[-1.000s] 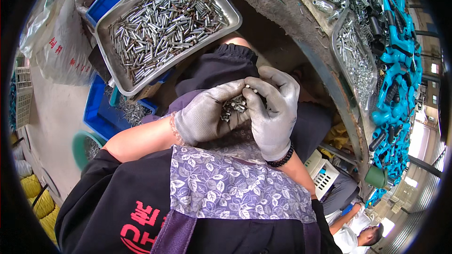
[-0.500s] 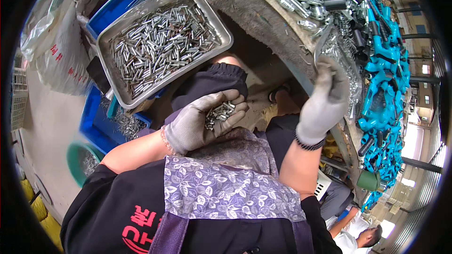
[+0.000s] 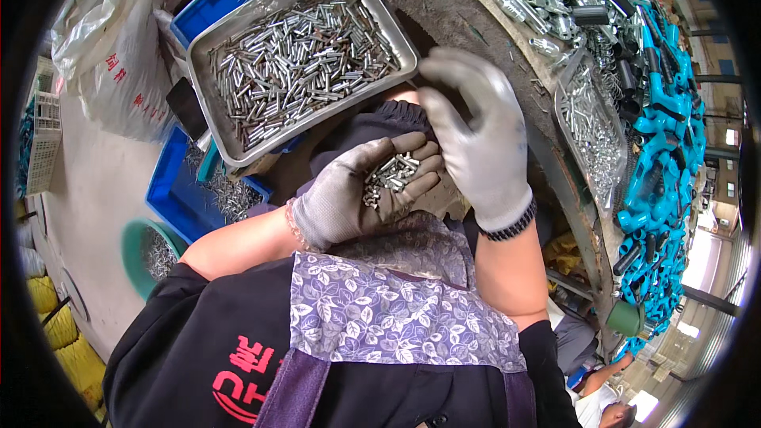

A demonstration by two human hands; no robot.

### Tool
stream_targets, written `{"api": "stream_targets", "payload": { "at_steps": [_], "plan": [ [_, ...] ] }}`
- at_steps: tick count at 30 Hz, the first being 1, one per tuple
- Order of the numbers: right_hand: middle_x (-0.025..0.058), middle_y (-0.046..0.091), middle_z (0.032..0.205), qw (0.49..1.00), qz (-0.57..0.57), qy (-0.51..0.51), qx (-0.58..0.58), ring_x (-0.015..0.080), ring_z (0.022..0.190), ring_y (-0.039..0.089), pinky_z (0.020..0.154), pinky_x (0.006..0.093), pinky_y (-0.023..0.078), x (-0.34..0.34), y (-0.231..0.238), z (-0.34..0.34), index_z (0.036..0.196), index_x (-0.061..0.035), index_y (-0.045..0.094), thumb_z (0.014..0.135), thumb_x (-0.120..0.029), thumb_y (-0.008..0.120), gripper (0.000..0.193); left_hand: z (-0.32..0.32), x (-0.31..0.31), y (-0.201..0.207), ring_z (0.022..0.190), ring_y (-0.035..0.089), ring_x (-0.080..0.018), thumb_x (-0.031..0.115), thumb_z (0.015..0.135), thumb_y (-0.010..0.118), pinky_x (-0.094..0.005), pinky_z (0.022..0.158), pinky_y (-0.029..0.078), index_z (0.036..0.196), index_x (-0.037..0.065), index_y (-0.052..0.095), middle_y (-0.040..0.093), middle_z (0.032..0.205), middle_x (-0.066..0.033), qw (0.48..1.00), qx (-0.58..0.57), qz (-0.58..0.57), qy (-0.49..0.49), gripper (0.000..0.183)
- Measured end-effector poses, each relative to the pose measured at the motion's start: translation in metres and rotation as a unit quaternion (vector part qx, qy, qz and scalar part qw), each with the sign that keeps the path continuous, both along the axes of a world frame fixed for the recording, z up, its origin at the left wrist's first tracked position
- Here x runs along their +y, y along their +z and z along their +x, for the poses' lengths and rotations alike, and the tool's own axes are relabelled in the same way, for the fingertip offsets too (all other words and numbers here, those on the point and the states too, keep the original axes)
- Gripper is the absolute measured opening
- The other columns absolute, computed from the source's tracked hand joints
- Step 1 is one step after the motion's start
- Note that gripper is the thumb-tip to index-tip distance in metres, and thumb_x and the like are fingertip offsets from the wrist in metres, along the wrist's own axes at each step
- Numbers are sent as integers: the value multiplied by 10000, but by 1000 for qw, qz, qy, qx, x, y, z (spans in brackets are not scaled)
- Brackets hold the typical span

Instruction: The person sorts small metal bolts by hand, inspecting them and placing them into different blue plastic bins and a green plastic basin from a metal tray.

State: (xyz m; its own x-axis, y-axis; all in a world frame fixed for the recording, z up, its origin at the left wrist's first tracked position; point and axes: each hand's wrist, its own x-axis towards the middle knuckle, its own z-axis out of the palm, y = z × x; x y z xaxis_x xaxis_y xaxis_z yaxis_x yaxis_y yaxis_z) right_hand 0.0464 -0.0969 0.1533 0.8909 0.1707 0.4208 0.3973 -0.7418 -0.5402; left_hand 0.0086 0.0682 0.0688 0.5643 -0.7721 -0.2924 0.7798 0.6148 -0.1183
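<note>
The pins (image 3: 390,177) want a level, well-cupped palm — any tilt toward the fingertips would likely let some slip through the gaps between the fingers. Spread in a thin layer rather than a heap, they should be easier to take singly, with thumb and fingertip closing squarely on one; gloves probably dull the feel, so looking counts for more than touch. It also seems wise to keep both hands clear of the tray rim while pins are loose. They lie in the palm of the left hand (image 3: 341,194), from its hollow to the base of the fingers, which are half curled beneath them without gripping. The right hand (image 3: 483,135) is just beyond them and to the right, apart from the left; its thumb and fingers stand wide in a loose curve, blurred, with nothing visible between them. Its fingertips come near the corner of the tray (image 3: 325,113), though whether they touch I cannot tell. The tray holds many rods (image 3: 301,63) — and farther right, on the surface (image 3: 452,0), lie small metal parts (image 3: 590,127) and cyan tools (image 3: 658,150).
</note>
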Motion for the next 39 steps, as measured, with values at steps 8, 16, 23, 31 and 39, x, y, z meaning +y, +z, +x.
{"api": "stream_targets", "payload": {
  "at_steps": [8,16,23,31,39],
  "plan": [
    [123,625,1246,993,-82,-45,66,331,1219,561,1044,485,444,-15,-34,-78,1120,-87,696,804,-215,732,343,-3,-1,-12,1110,665,-241,440,1068,452,-303,903,572,1412,82,526,638,1296,-114,990,-111,22,-85,502],
    [38,623,1126,979,-140,-136,62,258,1087,578,910,464,451,-2,-52,-96,1067,-120,701,829,-272,720,283,-7,-11,-21,1206,567,-125,82,1098,382,-258,1006,515,1534,32,392,554,1376,-58,951,-231,175,-107,439],
    [8,630,923,963,-200,-108,144,224,930,602,785,399,436,-5,-49,-91,897,-158,683,833,-220,647,96,-8,-12,-17,1287,536,-160,-100,911,596,-295,1089,463,1555,-4,346,536,1431,-85,692,-599,390,-104,697],
    [30,618,907,970,-172,-107,135,242,896,607,779,425,438,-18,-52,-96,909,-144,671,877,-236,675,98,-11,-26,-10,1283,563,-179,-53,942,586,-329,1083,488,1518,9,397,566,1395,-92,704,-577,401,-104,609],
    [80,619,972,966,-132,-200,-102,293,930,583,794,449,455,-70,10,-61,1082,-125,678,870,-200,721,230,-5,-38,-8,1252,613,-297,168,1069,486,-429,1089,527,1398,-11,514,623,1330,-174,997,2,63,-40,375]
  ]
}}
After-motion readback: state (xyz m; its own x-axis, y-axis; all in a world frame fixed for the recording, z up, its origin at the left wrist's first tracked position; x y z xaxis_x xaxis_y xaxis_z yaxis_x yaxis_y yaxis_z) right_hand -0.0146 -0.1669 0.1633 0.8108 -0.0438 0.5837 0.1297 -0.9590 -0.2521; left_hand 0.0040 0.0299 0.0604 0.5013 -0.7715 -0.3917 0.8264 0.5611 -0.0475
